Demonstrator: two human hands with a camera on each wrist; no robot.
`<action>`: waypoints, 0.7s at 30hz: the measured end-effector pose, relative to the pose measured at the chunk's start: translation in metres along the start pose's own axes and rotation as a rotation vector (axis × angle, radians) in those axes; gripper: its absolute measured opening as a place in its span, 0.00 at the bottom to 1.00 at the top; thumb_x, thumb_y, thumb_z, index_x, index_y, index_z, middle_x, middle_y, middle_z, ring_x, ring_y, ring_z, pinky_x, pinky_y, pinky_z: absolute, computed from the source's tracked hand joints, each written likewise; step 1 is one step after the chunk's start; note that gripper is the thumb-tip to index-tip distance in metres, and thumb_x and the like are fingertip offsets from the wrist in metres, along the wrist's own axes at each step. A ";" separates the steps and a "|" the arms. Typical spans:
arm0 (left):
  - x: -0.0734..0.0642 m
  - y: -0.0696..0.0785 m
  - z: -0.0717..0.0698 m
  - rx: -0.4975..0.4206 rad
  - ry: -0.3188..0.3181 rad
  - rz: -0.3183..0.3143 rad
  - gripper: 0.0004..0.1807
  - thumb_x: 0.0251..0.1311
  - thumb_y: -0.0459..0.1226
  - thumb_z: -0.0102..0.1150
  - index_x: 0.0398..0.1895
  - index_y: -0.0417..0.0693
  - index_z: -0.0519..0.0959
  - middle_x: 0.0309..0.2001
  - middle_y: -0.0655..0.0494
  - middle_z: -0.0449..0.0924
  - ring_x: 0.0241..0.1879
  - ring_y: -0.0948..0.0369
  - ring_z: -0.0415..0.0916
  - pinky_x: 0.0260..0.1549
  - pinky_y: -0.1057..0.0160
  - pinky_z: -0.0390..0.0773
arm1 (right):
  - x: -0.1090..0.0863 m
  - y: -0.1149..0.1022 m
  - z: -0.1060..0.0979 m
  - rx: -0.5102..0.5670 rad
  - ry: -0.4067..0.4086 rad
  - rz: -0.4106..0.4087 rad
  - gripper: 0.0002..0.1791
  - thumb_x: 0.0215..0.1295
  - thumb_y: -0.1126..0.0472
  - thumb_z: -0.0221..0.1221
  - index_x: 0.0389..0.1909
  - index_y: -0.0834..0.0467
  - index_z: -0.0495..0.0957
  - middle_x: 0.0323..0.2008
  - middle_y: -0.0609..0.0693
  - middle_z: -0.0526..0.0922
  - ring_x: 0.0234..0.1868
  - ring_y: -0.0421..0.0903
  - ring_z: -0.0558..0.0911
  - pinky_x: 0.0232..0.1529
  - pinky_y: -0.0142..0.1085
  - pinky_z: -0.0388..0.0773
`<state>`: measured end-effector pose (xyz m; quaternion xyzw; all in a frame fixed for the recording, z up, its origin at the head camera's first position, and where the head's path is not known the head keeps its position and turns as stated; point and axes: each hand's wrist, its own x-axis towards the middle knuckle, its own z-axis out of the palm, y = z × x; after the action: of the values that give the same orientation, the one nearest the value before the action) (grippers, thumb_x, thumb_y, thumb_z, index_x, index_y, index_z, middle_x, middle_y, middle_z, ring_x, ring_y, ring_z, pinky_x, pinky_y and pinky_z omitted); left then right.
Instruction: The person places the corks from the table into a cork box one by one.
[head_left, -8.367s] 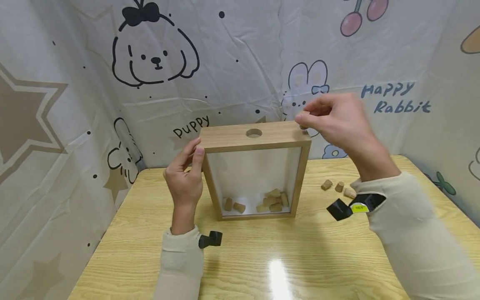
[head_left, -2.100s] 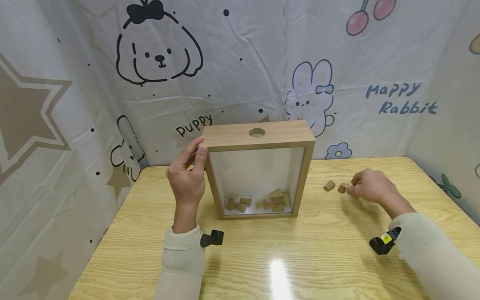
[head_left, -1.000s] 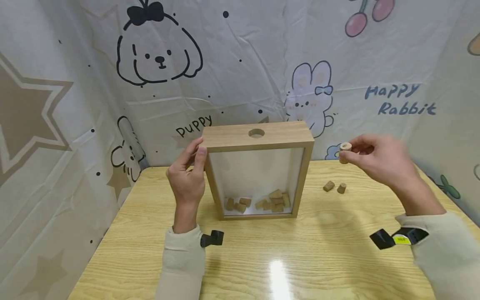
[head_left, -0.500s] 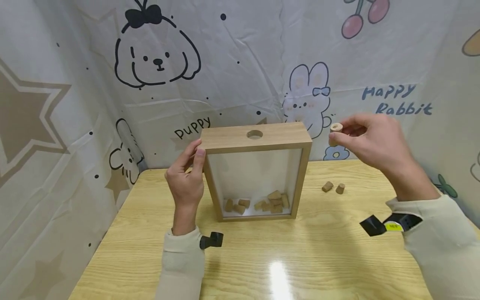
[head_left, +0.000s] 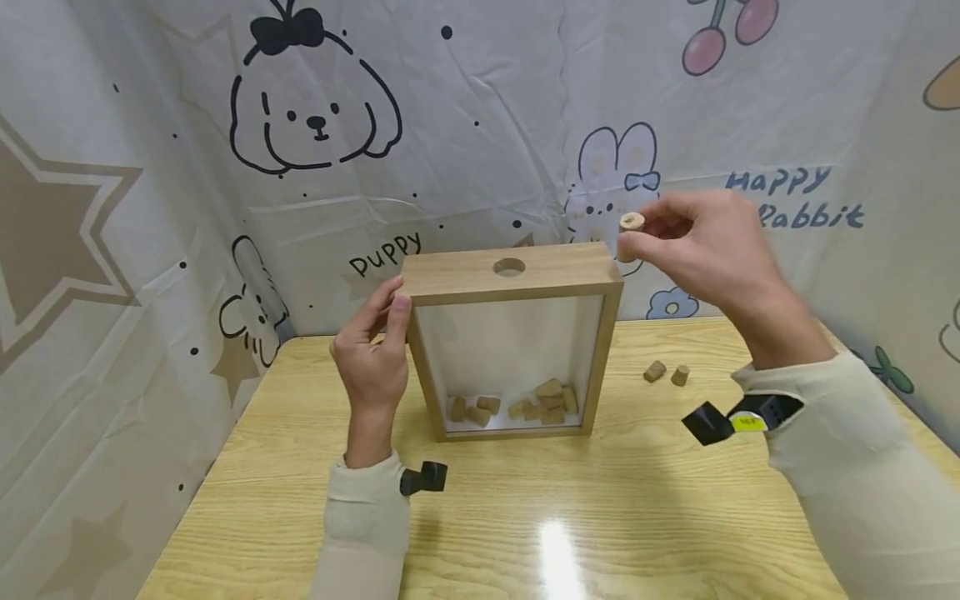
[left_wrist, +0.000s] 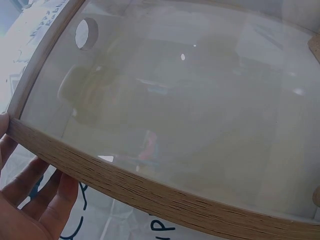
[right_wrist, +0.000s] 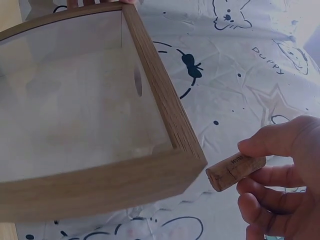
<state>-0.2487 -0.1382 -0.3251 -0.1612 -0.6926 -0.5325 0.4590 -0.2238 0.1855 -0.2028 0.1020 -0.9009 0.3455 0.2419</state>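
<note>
A wooden shadow box (head_left: 517, 293) with a clear front stands upright on the table, a round hole (head_left: 510, 267) in its top. Several wine corks (head_left: 551, 400) lie inside on its floor. My left hand (head_left: 372, 358) grips the box's upper left corner, thumb at the front edge and fingers round the side. Between thumb and fingers of my right hand (head_left: 708, 246) a wine cork (right_wrist: 235, 171) is pinched, close to the box's upper right corner. Printed letters show on that cork in the right wrist view.
Two loose corks, one lying (head_left: 655, 372) and one on end (head_left: 680, 376), are on the wooden table (head_left: 480, 517) right of the box. A cloth backdrop (head_left: 480, 167) with cartoon drawings hangs behind and along both sides.
My right hand picked up a cork from the right of the table, lifted it and carried it left to the box's top right corner. The left hand keeps its grip.
</note>
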 end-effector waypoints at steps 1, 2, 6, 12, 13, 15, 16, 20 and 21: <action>0.000 0.000 0.000 0.000 0.002 -0.001 0.12 0.66 0.32 0.63 0.51 0.43 0.86 0.45 0.53 0.87 0.38 0.54 0.85 0.42 0.69 0.79 | 0.001 -0.003 0.002 0.002 -0.002 0.000 0.14 0.60 0.53 0.69 0.40 0.59 0.87 0.33 0.52 0.85 0.33 0.47 0.78 0.31 0.34 0.70; 0.000 0.000 0.000 0.002 0.001 -0.001 0.12 0.66 0.32 0.63 0.51 0.43 0.86 0.45 0.53 0.87 0.38 0.53 0.85 0.42 0.69 0.79 | 0.003 -0.005 0.004 0.001 -0.005 -0.003 0.14 0.61 0.53 0.69 0.41 0.59 0.87 0.33 0.53 0.85 0.33 0.47 0.78 0.31 0.34 0.70; 0.000 0.000 0.000 0.002 0.004 -0.003 0.12 0.66 0.32 0.63 0.51 0.44 0.86 0.45 0.54 0.87 0.38 0.53 0.85 0.42 0.69 0.79 | 0.009 -0.013 0.012 0.015 -0.017 -0.012 0.13 0.61 0.54 0.69 0.40 0.60 0.87 0.33 0.53 0.85 0.33 0.47 0.79 0.31 0.33 0.71; 0.000 0.000 0.000 0.002 0.004 -0.006 0.12 0.66 0.32 0.63 0.51 0.44 0.86 0.46 0.54 0.86 0.37 0.53 0.85 0.42 0.69 0.79 | 0.016 -0.022 0.025 0.061 -0.037 -0.034 0.11 0.59 0.57 0.70 0.37 0.61 0.87 0.30 0.53 0.85 0.32 0.46 0.80 0.32 0.32 0.71; 0.000 0.000 0.000 0.003 0.004 -0.006 0.12 0.67 0.32 0.63 0.51 0.44 0.86 0.46 0.54 0.86 0.37 0.53 0.85 0.42 0.69 0.79 | 0.018 -0.023 0.028 0.071 -0.042 -0.040 0.11 0.58 0.58 0.70 0.37 0.61 0.87 0.30 0.52 0.85 0.31 0.46 0.80 0.32 0.32 0.71; 0.000 0.000 0.001 -0.001 0.006 -0.005 0.12 0.66 0.32 0.63 0.51 0.43 0.86 0.46 0.54 0.86 0.37 0.53 0.85 0.42 0.69 0.80 | 0.020 -0.025 0.034 0.082 -0.046 -0.055 0.10 0.58 0.58 0.69 0.37 0.61 0.87 0.29 0.52 0.85 0.30 0.46 0.81 0.33 0.32 0.71; 0.000 0.000 0.001 -0.003 0.005 -0.004 0.12 0.67 0.32 0.63 0.51 0.43 0.86 0.46 0.54 0.86 0.38 0.53 0.85 0.42 0.69 0.80 | 0.021 -0.027 0.036 0.083 -0.051 -0.064 0.10 0.58 0.59 0.69 0.37 0.61 0.87 0.29 0.51 0.85 0.30 0.46 0.81 0.33 0.33 0.71; 0.000 -0.002 0.001 -0.009 0.007 0.000 0.12 0.67 0.32 0.62 0.51 0.43 0.86 0.46 0.55 0.86 0.38 0.53 0.85 0.43 0.68 0.80 | 0.025 -0.034 0.046 0.085 -0.063 -0.089 0.09 0.57 0.59 0.68 0.35 0.60 0.87 0.27 0.50 0.85 0.30 0.46 0.80 0.33 0.35 0.71; 0.000 -0.002 0.001 -0.010 0.007 0.001 0.12 0.67 0.32 0.62 0.51 0.43 0.86 0.46 0.54 0.86 0.38 0.53 0.85 0.43 0.68 0.80 | 0.025 -0.036 0.048 0.086 -0.064 -0.096 0.09 0.57 0.59 0.68 0.34 0.60 0.87 0.27 0.50 0.84 0.29 0.46 0.80 0.32 0.35 0.71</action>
<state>-0.2504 -0.1382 -0.3262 -0.1620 -0.6882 -0.5365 0.4607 -0.2506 0.1262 -0.2002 0.1661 -0.8867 0.3683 0.2248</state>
